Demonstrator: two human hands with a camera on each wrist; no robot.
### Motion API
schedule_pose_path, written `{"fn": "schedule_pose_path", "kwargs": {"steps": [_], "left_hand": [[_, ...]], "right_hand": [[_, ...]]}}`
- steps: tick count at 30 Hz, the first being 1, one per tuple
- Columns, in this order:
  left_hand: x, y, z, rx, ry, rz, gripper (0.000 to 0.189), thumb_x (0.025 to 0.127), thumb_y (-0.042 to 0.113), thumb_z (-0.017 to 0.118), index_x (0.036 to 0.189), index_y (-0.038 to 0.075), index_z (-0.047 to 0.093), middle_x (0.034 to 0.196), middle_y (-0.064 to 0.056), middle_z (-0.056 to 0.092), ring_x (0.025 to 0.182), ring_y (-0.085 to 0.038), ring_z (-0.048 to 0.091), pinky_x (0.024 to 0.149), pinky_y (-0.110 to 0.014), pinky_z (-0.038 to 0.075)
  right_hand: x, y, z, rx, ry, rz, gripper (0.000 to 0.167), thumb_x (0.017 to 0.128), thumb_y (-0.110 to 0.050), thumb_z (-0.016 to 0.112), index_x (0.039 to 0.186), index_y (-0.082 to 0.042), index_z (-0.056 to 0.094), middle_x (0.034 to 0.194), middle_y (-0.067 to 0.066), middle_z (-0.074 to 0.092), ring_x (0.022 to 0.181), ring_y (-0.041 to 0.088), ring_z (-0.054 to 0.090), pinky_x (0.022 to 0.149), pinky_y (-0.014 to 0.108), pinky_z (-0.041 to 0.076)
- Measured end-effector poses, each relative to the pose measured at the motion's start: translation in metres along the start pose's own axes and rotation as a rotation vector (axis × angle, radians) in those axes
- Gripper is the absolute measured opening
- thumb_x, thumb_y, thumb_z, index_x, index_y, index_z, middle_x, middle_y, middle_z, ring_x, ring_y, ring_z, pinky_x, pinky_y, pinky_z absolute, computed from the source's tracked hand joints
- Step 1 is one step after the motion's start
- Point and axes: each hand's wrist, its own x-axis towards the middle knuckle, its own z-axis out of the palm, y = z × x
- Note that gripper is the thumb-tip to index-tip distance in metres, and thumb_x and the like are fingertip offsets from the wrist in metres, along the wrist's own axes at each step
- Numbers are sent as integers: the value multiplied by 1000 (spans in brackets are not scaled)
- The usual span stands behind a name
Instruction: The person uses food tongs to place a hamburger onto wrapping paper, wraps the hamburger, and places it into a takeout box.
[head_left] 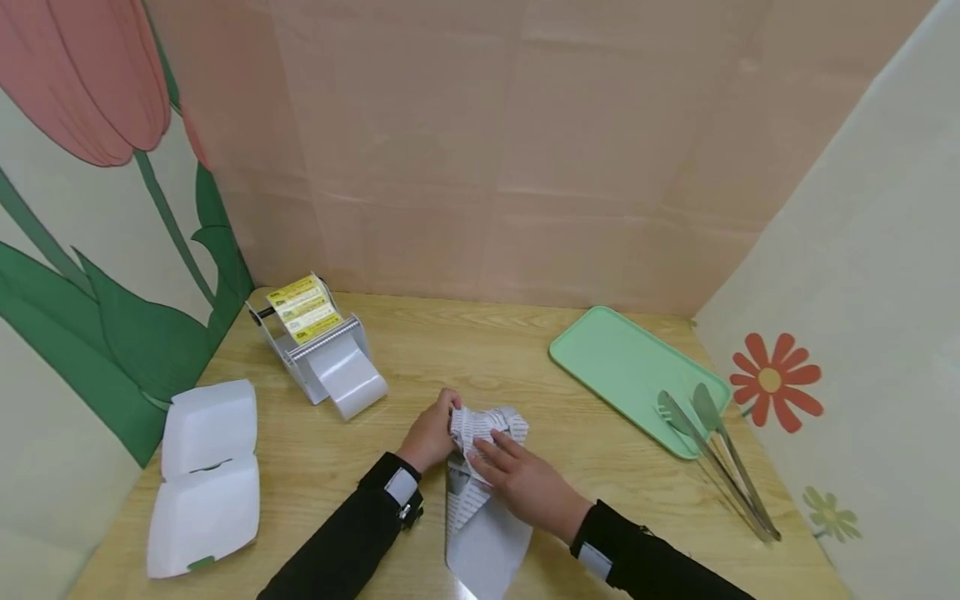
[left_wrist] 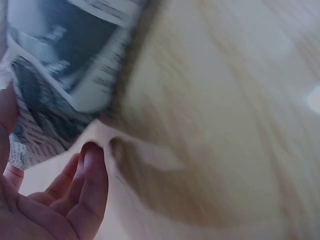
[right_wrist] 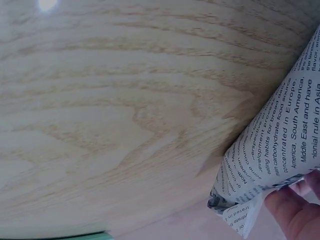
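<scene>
A sheet of newsprint-patterned paper (head_left: 487, 500) is folded into a bundle at the front middle of the wooden table. Its folded printed end points away from me, and a plain pale flap stretches toward me. My left hand (head_left: 431, 433) grips the bundle's far left side, its fingers bent at the paper's edge. Across the top, my right hand (head_left: 525, 483) lays nearly straight fingers on the printed folds. The left wrist view shows the printed paper (left_wrist: 70, 55) close above the bent fingers. In the right wrist view, the paper (right_wrist: 280, 135) tapers to a folded corner. Whatever lies inside is hidden.
A label dispenser (head_left: 348, 362) with yellow labels stands at the back left. An open white clamshell box (head_left: 206, 517) lies at the left. On the right, metal tongs (head_left: 731, 475) rest with their tips on a green tray (head_left: 600, 358). Papered walls border the table.
</scene>
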Motion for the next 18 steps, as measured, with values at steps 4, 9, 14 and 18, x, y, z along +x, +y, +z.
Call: {"fn": "schedule_pose_path", "kwargs": {"steps": [4, 9, 14, 18], "left_hand": [[-2, -7, -4, 64, -8, 17, 47, 72, -1, 79, 107, 13, 50, 95, -9, 54, 84, -25, 53, 73, -39, 47], [-2, -12, -18, -3, -169, 33, 50, 78, 4, 77, 125, 8, 59, 124, -17, 55, 114, -33, 53, 96, -48, 45], [-1, -11, -42, -153, -345, -6, 66, 82, 1, 65, 145, 4, 46, 145, -18, 44, 126, -35, 47, 102, -52, 41], [-5, -1, -50, -132, -218, 39, 56, 85, 6, 65, 140, 5, 53, 145, -18, 46, 124, -37, 49, 100, -52, 43]], "right_hand": [[3, -1, 1, 5, -30, 20, 56, 88, -32, 75, 138, -13, 59, 146, 12, 48, 130, 35, 47, 102, 43, 46], [10, -2, 1, 50, -80, 24, 56, 90, -40, 72, 140, -20, 58, 149, 8, 41, 129, 29, 44, 97, 38, 50], [16, -4, 0, 36, -94, 3, 59, 90, -43, 71, 142, -20, 56, 148, 10, 40, 128, 28, 44, 95, 38, 51], [18, -3, 0, -15, -100, 17, 64, 87, -45, 74, 143, -20, 56, 140, 11, 42, 123, 28, 45, 88, 36, 54]]}}
